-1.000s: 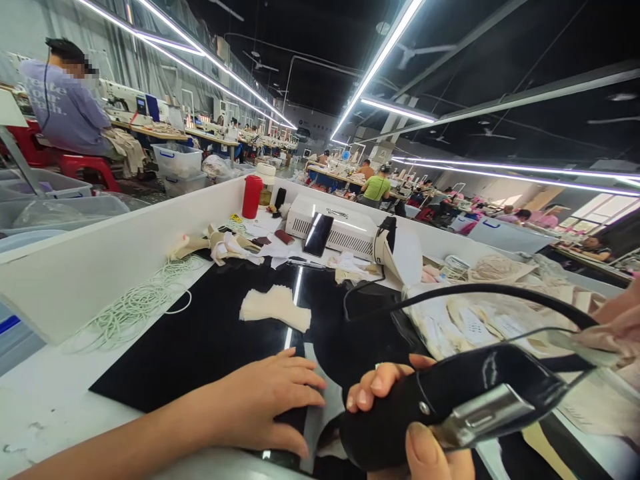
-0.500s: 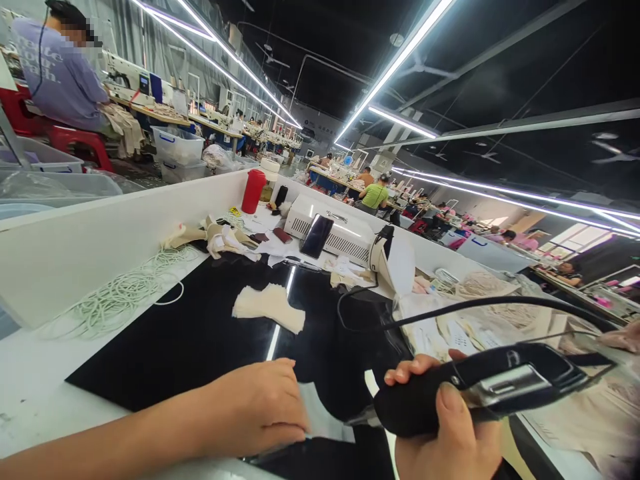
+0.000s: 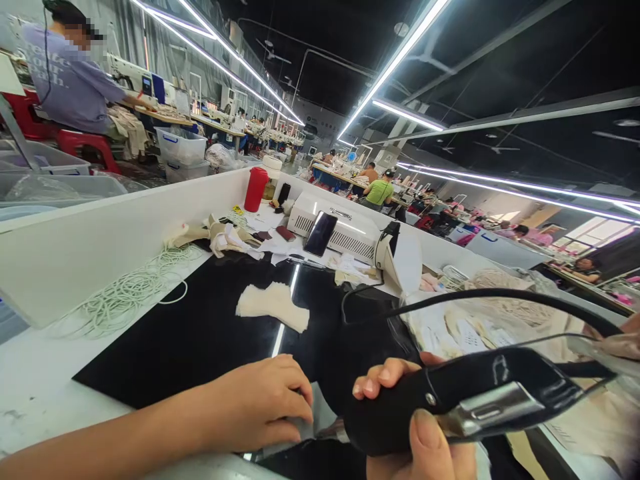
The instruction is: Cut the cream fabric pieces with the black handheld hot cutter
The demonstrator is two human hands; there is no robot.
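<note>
My right hand (image 3: 427, 453) is wrapped round a black corded electric cutter (image 3: 480, 393), thumb on its near side, fingertips over the far side. A silver metal plate shows on its body; its front end points left, towards my other hand. My left hand (image 3: 265, 400), fingers bent down, presses on a thin grey piece of cloth (image 3: 323, 408), partly hidden under the fingers. The cloth lies on a glossy black board (image 3: 170, 333). Beyond my left hand, a stack of cream fabric pieces (image 3: 273, 305) rests on the same board.
Pale green cord (image 3: 125, 297) lies tangled at left along a white partition (image 3: 100, 253). A phone (image 3: 321, 233) leans on a white machine (image 3: 345, 227), near a red bottle (image 3: 256, 189). Bagged fabric (image 3: 465, 333) sits at right. Several people work at sewing machines beyond.
The electric cutter and my right hand have moved left, nearer my left hand. My left hand's fingers have spread slightly. The camera view has shifted a little.
</note>
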